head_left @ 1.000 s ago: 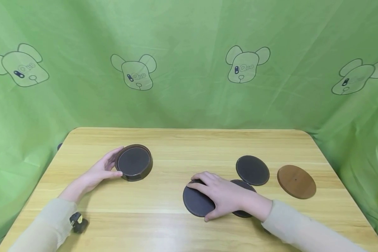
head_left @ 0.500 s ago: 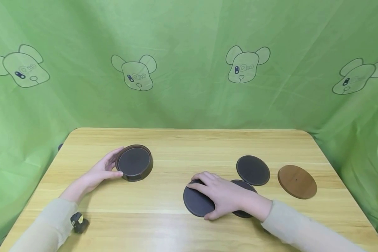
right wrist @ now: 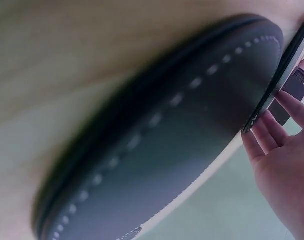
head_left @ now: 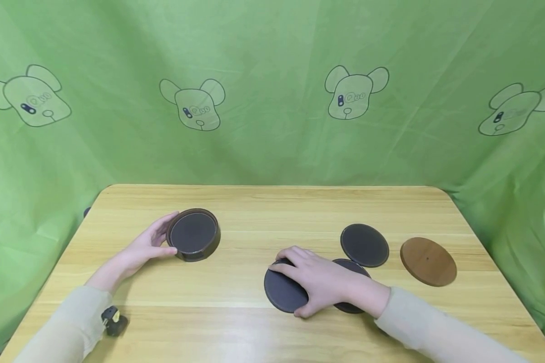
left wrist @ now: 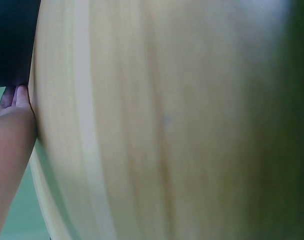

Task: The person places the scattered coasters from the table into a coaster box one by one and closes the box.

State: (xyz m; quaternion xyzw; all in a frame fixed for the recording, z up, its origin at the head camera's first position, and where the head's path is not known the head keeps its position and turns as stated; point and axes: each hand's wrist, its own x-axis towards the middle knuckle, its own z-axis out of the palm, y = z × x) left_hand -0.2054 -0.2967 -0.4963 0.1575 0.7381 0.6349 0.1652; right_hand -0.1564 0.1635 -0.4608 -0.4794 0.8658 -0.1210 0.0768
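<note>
Coaster holder (head_left: 193, 235), round and dark with a coaster lying flat inside it, stands on the left part of the wooden table (head_left: 263, 206). The left hand (head_left: 145, 245) cups its near-left wall, thumb and curled fingers grasping the rim. Right of centre, the right hand (head_left: 320, 281) lies over a dark coaster (head_left: 282, 291) flat on the table, fingers bent across its far edge and thumb at its near edge, gripping it. A second dark coaster (head_left: 350, 267), partly hidden under the wrist, lies just right of it. A third dark coaster (head_left: 364, 245) lies just beyond the second one; whether they touch cannot be told. Farther right lies a brown wooden disc (head_left: 428, 261), apart from the rest. In the right wrist view the gripped coaster's stitched rim (right wrist: 157, 117) shows, blurred.
</note>
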